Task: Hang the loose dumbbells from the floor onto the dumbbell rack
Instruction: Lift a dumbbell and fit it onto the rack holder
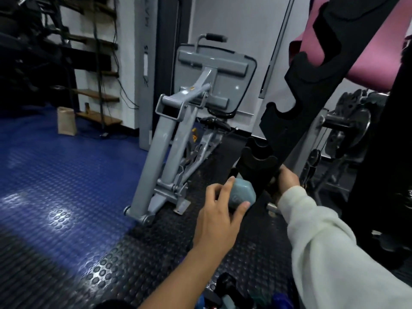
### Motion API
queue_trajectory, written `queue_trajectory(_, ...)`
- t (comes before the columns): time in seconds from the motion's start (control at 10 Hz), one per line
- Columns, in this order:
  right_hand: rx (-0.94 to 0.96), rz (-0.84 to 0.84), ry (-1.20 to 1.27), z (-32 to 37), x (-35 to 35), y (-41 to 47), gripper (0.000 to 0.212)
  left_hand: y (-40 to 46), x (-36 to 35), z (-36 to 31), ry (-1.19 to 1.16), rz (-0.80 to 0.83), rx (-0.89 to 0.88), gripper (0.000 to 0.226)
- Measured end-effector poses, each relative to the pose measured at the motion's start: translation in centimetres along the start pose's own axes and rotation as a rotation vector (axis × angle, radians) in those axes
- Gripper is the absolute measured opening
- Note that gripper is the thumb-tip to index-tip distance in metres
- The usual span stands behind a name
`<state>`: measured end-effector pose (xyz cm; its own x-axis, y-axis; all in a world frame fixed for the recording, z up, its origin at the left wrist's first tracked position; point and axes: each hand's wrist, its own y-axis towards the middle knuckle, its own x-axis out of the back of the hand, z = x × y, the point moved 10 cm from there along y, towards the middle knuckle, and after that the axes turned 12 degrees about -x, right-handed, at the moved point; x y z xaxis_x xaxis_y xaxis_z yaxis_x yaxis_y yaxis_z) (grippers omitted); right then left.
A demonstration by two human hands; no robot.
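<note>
Low against the rack's foot, our left hand (219, 202) cups the grey-blue dumbbell (242, 192) head, long axis running rightward behind the black rack (316, 85), our right hand (287, 180) fingers hidden, grip untellable.

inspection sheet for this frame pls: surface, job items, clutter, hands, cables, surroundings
Surface: studded rubber floor, black underfoot, blue to the left.
Job's things: blue-grey dumbbell at the bottom of the black dumbbell rack; upper notches bare; more dumbbells at the frame's bottom edge, blurred.
Clutter: paper bag on the blue floor.
Grippers: left hand grips the dumbbell head; right hand is at the rack, grip hidden.
Cables: wires hanging along the white wall.
Surroundings: grey gym machine, weight plates, pink pad.
</note>
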<state>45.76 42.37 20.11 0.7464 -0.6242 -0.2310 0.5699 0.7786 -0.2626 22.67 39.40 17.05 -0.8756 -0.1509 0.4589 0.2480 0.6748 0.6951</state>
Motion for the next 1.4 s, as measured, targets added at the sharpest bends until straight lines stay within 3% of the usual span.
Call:
queue_trajectory(0.1, -0.045, 0.031, -0.043, -0.8, -1.3, 1.2, 0.015, 0.3, -0.6, 0.7, -0.086, -0.044, 0.021, 0.074)
queue_trajectory(0.3, 0.081, -0.094, -0.276, -0.7, -2.1, -0.4, 0.033, 0.6, -1.0, 1.0, -0.111, -0.137, -0.028, 0.083)
queue_trajectory(0.4, 0.076, -0.073, -0.273, -1.9, -2.3, 2.1, 0.022, 0.7, -1.0, 1.0, -0.083, -0.137, -0.078, 0.084)
queue_trajectory(0.5, 0.161, 0.013, -0.124, -3.0, -1.8, 6.4, 0.030, 1.0, -0.8, 0.7, -0.039, -0.114, -0.140, 0.084)
queue_trajectory(0.6, -0.001, 0.024, 0.159, -4.9, -1.1, 5.7, 0.044, 1.4, -0.5, 0.7, -0.009, -0.084, -0.201, 0.083)
queue_trajectory(0.7, -0.092, 0.020, 0.255, -5.7, -1.3, 4.2, 0.043, 2.1, -0.3, 0.8, -0.006, -0.040, -0.253, 0.082)
queue_trajectory(0.9, -0.089, 0.063, 0.321, -6.2, -1.8, 4.2, 0.050, 3.7, -0.9, 2.6, -0.294, 0.124, -0.214, 0.081)
queue_trajectory(1.0, -0.093, 0.129, 0.238, -5.8, -2.3, 4.8, 0.042, 3.1, -0.6, 3.2, -0.361, 0.099, -0.115, 0.064)
queue_trajectory(1.1, -0.166, 0.106, 0.171, -5.7, -2.0, 5.2, 0.025, 1.4, 0.4, 3.9, -0.257, -0.038, 0.056, 0.063)
queue_trajectory(1.2, -0.256, 0.117, 0.151, -7.0, -1.8, 7.6, 0.026, -0.1, 0.2, 2.2, -0.098, -0.073, 0.089, 0.069)
queue_trajectory(1.3, -0.339, 0.117, 0.206, -8.1, -2.2, 7.3, 0.066, -0.1, -0.2, 0.8, -0.023, -0.073, 0.018, 0.071)
queue_trajectory(1.4, -0.323, 0.088, 0.183, -8.3, -2.2, 6.2, 0.046, 0.3, -0.2, 1.1, -0.052, -0.106, 0.004, 0.071)
